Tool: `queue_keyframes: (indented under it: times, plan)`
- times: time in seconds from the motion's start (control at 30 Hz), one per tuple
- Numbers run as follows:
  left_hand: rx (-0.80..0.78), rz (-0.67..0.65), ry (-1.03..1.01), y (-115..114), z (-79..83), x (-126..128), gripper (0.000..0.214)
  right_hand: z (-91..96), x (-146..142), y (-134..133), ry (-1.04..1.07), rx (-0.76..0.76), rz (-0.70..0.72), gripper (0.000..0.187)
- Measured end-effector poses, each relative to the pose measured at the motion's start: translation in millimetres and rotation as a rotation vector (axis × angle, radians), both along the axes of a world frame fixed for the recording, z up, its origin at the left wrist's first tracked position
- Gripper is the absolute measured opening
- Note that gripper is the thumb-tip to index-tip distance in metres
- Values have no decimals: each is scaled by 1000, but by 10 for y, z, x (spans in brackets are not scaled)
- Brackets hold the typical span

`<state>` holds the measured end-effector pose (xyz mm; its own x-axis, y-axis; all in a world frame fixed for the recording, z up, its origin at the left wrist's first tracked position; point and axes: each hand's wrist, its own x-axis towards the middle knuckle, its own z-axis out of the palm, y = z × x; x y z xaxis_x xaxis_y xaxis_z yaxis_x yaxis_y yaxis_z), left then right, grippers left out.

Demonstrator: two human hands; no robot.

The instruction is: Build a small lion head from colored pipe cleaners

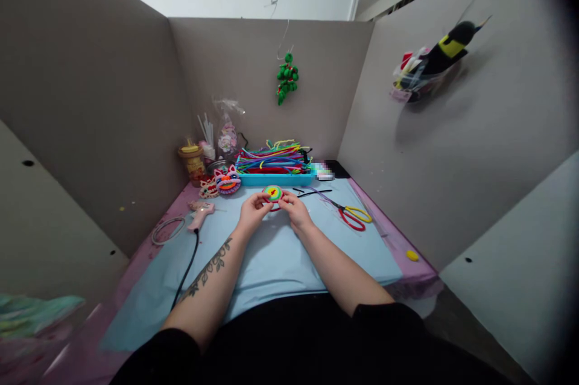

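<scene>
My left hand (pixel 251 210) and my right hand (pixel 292 209) meet over the pale blue mat (pixel 271 258). Between their pinched fingers they hold a small round coil of pipe cleaner (pixel 273 193), green outside, yellow inside, with a red centre and a pink edge below. Both hands are closed on it, left fingers on its left rim and right fingers on its right rim. Just behind it stands a turquoise tray (pixel 275 178) heaped with several coloured pipe cleaners.
Scissors with red and yellow handles (pixel 351 215) lie right of my hands, beside loose black pipe cleaners (pixel 312 192). A pink glue gun (pixel 201 211) with its black cord lies at left, near a wire ring (pixel 165 230) and finished lion-head figures (pixel 226 181). Grey cardboard walls enclose the table.
</scene>
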<state>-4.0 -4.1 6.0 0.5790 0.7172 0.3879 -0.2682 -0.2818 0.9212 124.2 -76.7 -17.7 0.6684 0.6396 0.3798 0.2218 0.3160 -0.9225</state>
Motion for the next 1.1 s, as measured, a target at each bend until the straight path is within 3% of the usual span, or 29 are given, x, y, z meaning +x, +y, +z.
queue_keyframes:
  times: [0.2,0.63,0.93,1.1]
  plan:
    - [102,-9,15,-52,45,-29,43,41,3,-46,-46,-6,36,24]
    - [421,112,38,-72,49,-70,21,43,-34,-52,-83,-4,57,23]
    - [451,133,27,-24,-22,-49,22,28,-35,-79,-77,-16,81,17]
    - [373,128,56,-53,4,-57,23,27,-31,-77,-84,-7,100,14]
